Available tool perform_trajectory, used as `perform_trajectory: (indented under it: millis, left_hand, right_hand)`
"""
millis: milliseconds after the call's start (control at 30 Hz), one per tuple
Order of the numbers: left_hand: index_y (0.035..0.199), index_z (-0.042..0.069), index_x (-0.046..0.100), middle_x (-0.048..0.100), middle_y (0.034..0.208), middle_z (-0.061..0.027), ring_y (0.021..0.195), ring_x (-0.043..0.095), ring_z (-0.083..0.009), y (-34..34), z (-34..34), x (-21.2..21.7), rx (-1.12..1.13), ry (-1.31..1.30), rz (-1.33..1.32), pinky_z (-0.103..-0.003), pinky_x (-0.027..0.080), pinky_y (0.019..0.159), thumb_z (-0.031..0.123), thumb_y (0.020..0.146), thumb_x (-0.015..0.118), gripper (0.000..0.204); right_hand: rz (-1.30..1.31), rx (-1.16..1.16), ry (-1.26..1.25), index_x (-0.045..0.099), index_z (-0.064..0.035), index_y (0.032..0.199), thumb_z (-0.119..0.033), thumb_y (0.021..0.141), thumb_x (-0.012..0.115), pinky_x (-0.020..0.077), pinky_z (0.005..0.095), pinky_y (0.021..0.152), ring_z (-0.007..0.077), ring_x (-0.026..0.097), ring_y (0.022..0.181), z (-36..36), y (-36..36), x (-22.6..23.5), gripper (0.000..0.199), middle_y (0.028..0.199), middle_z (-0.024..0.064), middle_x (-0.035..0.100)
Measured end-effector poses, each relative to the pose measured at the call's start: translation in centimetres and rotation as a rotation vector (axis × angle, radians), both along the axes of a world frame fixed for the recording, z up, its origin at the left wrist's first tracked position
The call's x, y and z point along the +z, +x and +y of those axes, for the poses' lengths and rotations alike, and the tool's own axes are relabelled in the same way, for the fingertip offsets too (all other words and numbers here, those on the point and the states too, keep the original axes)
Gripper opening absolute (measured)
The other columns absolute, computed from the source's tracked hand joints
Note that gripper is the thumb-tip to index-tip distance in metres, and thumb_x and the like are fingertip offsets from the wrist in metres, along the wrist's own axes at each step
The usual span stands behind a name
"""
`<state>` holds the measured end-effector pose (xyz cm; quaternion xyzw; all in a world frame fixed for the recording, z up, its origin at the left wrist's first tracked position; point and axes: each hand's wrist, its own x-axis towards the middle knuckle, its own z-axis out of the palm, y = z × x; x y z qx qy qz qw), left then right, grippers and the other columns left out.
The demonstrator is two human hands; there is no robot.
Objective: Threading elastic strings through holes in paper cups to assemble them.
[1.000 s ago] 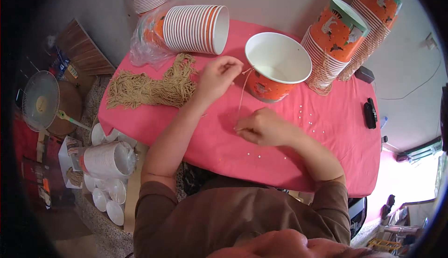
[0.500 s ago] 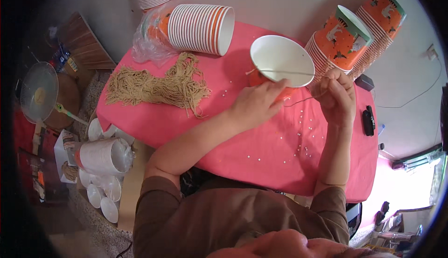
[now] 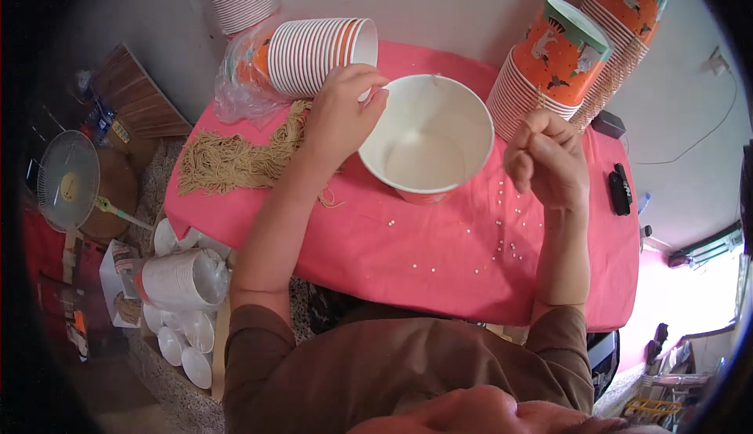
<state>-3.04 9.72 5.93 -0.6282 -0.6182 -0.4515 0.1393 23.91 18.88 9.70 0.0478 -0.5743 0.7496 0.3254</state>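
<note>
A large paper bucket (image 3: 427, 140), white inside with some orange showing outside, sits mid-table with its mouth facing up toward me. My left hand (image 3: 341, 112) is at its far-left rim, thumb and fingertips closing on the edge. A small light-coloured bit of cord (image 3: 436, 81) shows at the far rim. To the right of the bucket and apart from it, my right hand (image 3: 549, 159) is raised with curled fingers pressed together; anything inside them is hidden. Behind my left forearm lies a heap of tan cords (image 3: 231, 159).
Stacked orange buckets (image 3: 549, 65) stand at the back right; another stack (image 3: 318, 53) lies on its side at the back left, partly in clear plastic. Small white pellets (image 3: 502, 238) are scattered on the pink tablecloth (image 3: 369, 246). A black object (image 3: 620, 191) lies by the right edge.
The bucket has come left and nearer to me. My left hand has moved from its near side to its far-left rim. The cord stretched between my hands no longer shows.
</note>
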Motion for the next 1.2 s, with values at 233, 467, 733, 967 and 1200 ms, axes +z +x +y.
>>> perform_trajectory:
  millis: [233, 467, 733, 967, 1200]
  left_hand:
    - [0.115, -0.002, 0.062, 0.065, 0.096, -0.0057, 0.076, 0.057, -0.0068, 8.0, -4.5, 2.4, -0.553, -0.333, -0.769, -0.021, 0.046, 0.064, 0.0, 0.089, 0.059, 0.026]
    - [0.109, -0.003, 0.062, 0.064, 0.077, -0.0013, 0.06, 0.055, -0.0036, 10.1, -5.2, 1.0, -0.726, -0.519, -1.048, -0.02, 0.046, 0.054, 0.01, 0.092, 0.063, 0.022]
    - [0.101, -0.002, 0.068, 0.069, 0.079, -0.0052, 0.058, 0.058, -0.0051, 7.5, -6.9, -0.2, -0.553, -0.391, -0.907, -0.02, 0.048, 0.052, 0.013, 0.094, 0.06, 0.018]
    - [0.095, 0.0, 0.067, 0.067, 0.08, -0.0126, 0.066, 0.066, -0.0209, 7.2, -5.9, 0.7, -0.315, -0.157, -0.34, -0.03, 0.05, 0.057, 0.01, 0.088, 0.065, 0.012]
    - [0.092, 0.002, 0.065, 0.062, 0.075, -0.0119, 0.064, 0.062, -0.0284, 8.6, -4.0, 0.5, -0.434, -0.028, -0.258, -0.035, 0.047, 0.056, 0.007, 0.086, 0.065, 0.008]
  right_hand:
    - [-0.065, -0.035, 0.021, 0.059, 0.0012, 0.097, -0.008, 0.094, 0.055, 0.0552, 0.0301, 0.057, 0.0216, 0.067, 0.063, -0.5, -0.3, 0.2, 0.01, 0.076, 0.0144, 0.067]
    - [0.053, -0.055, 0.024, 0.058, 0.0001, 0.099, -0.011, 0.096, 0.053, 0.0554, 0.0311, 0.06, 0.0221, 0.067, 0.065, -0.5, -0.5, 0.2, 0.013, 0.078, 0.0138, 0.067]
    - [-0.054, -0.36, 0.039, 0.061, -0.0009, 0.097, -0.011, 0.095, 0.055, 0.0502, 0.0251, 0.055, 0.016, 0.063, 0.06, 1.9, -0.3, 0.0, 0.012, 0.077, 0.0097, 0.066]
    - [-0.242, -0.694, 0.57, 0.06, 0.0012, 0.108, -0.001, 0.087, 0.062, 0.0457, 0.0196, 0.062, 0.0042, 0.056, 0.072, -0.2, -0.8, 0.1, 0.021, 0.095, 0.003, 0.065]
    - [-0.513, -0.259, 0.466, 0.055, 0.0028, 0.118, 0.001, 0.089, 0.059, 0.0498, 0.0219, 0.063, 0.0075, 0.06, 0.071, -3.3, -1.3, 0.4, 0.029, 0.09, 0.0059, 0.063]
